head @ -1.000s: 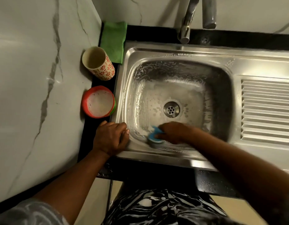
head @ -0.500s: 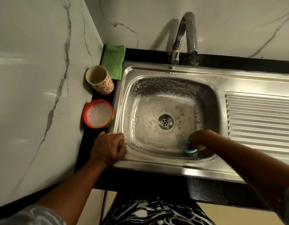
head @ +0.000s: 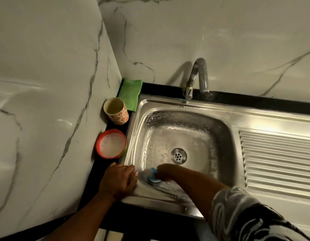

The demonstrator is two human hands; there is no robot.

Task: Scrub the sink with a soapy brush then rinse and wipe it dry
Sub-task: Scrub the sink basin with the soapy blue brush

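The right hand (head: 163, 173) has its fingers curled tight round the blue brush (head: 153, 178). It has just swept the brush across the near wall of the sink (head: 168, 202). Half a second ago the brush was at the lower right of the bowl, and now it is at the lower left corner, close to the left hand (head: 119, 180). So I think the scrubbing is going back and forth along the near side and is not finished. The rinse and the wipe are not done yet. The left hand has not moved. It leans on the near left corner of the rim with its fingers bent and bunched together, and it holds nothing that I can see. The steel bowl is wet and streaky, with white suds on its walls and floor around the drain (head: 178, 155). No water runs from the tap (head: 197, 77), which stands at the back, above the middle of the frame. A ribbed draining board (head: 276, 153) fills the right side. On the black counter (head: 255, 100) at the left are three things in a row. At the back corner lies a folded green cloth (head: 130, 93), which is likely for the drying. In front of it is a flowered cup (head: 117, 111), and nearest to the left hand is a red bowl (head: 111, 144) of soapy white water. White marble walls (head: 46, 84) with grey veins fill the top and the left of the frame. The view now takes in more wall than it did a second ago.
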